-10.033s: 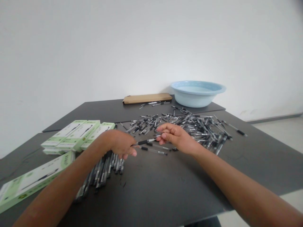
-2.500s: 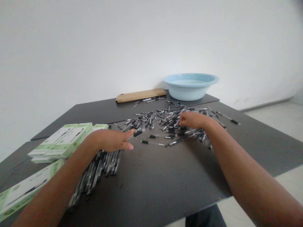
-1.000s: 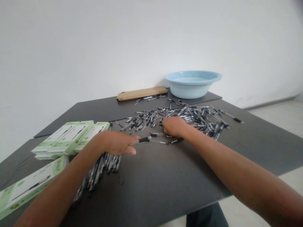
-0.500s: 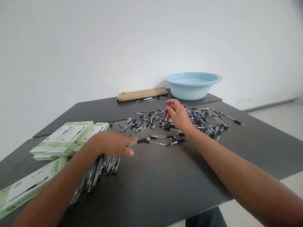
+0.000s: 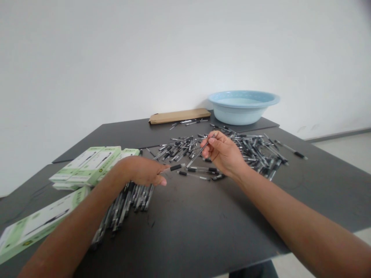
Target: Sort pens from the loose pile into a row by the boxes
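My right hand [image 5: 224, 154] is raised a little over the dark table [image 5: 203, 216] and pinches a thin pen [image 5: 201, 151] that slants down to the left. Behind it lies a loose heap of black and clear pens [image 5: 246, 148]. My left hand [image 5: 142, 170] rests on the table and holds a pen [image 5: 173, 168] with a black grip pointing right. Under my left wrist lies a neat row of pens [image 5: 127, 200]. Two single pens [image 5: 199, 170] lie between my hands.
Green and white pen boxes [image 5: 89, 164] are stacked at the left, with another box [image 5: 37, 226] nearer the front left edge. A light blue basin [image 5: 243, 106] and a flat brown envelope [image 5: 179, 116] sit at the far side by the wall.
My right hand went into the heap, came up with one pen and drew back toward my left hand. My left hand kept its pen and stayed in place.
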Demonstrator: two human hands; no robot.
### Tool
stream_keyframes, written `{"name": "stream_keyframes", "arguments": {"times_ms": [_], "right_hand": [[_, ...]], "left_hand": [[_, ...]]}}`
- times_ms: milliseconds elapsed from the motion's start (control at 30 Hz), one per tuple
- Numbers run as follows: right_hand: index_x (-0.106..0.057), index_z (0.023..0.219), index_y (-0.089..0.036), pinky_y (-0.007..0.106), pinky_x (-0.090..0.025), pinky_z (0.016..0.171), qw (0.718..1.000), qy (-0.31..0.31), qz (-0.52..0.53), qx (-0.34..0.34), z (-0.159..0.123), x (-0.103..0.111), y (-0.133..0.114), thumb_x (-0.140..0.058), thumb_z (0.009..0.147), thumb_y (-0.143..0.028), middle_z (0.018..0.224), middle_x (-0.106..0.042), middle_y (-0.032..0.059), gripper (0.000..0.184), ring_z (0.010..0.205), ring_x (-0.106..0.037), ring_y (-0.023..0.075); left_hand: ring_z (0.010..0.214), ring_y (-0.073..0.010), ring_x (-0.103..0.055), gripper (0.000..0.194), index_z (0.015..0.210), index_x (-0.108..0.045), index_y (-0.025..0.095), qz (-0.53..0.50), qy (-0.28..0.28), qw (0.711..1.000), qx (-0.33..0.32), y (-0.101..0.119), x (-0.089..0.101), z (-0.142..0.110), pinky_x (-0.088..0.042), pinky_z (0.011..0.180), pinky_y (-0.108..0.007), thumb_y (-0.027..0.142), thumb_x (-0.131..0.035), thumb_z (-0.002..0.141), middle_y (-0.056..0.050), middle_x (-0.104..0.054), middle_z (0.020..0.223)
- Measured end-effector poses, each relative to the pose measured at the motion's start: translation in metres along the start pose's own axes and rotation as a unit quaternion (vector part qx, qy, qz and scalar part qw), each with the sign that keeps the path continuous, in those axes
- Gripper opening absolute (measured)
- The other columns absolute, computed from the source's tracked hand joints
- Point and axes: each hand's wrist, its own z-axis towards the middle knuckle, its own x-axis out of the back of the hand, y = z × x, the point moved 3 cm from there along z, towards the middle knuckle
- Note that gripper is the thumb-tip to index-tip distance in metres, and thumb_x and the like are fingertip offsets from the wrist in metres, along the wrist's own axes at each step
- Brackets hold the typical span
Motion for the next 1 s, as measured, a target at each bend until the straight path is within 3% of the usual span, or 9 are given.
{"name": "stream_keyframes", "arguments": {"times_ms": [333, 567, 1000], "right_hand": [[-0.045, 0.086, -0.021, 0.021, -0.048, 0.05, 1.0, 0.008, 0.013, -0.002, -0.0014, -0.002, 0.0008, -0.064, 0.078, -0.026, 0.072, -0.067, -0.0034, 0.021, 0.052, -0.06, 0.0093], [-0.045, 0.086, -0.022, 0.021, -0.048, 0.049, 1.0, 0.024, 0.003, -0.005, -0.0017, -0.0029, -0.0019, -0.064, 0.077, -0.026, 0.071, -0.066, -0.0033, 0.022, 0.05, -0.058, 0.0094], [-0.045, 0.084, -0.021, 0.022, -0.052, 0.053, 1.0, -0.013, 0.015, 0.013, -0.0038, -0.0048, -0.0036, -0.065, 0.08, -0.026, 0.075, -0.068, -0.0031, 0.02, 0.057, -0.064, 0.0102]], "left_hand": [[0.106, -0.0289, -0.062, 0.056, 0.14, -0.044, 0.01, -0.005, -0.004, 1.0, 0.0, 0.0063, 0.0018, -0.0016, -0.046, 0.084, -0.032, 0.041, -0.043, 0.093, -0.019, -0.062, 0.126], [0.119, -0.0282, -0.054, 0.061, 0.146, -0.035, 0.013, 0.006, 0.006, 1.0, 0.0, 0.0027, -0.0015, -0.0006, -0.041, 0.094, -0.032, 0.044, -0.043, 0.093, -0.017, -0.051, 0.139], [0.117, -0.0297, -0.055, 0.061, 0.146, -0.035, 0.009, -0.003, -0.001, 1.0, 0.017, 0.0019, 0.0019, -0.0066, -0.042, 0.091, -0.031, 0.041, -0.042, 0.094, -0.019, -0.052, 0.138]]}}
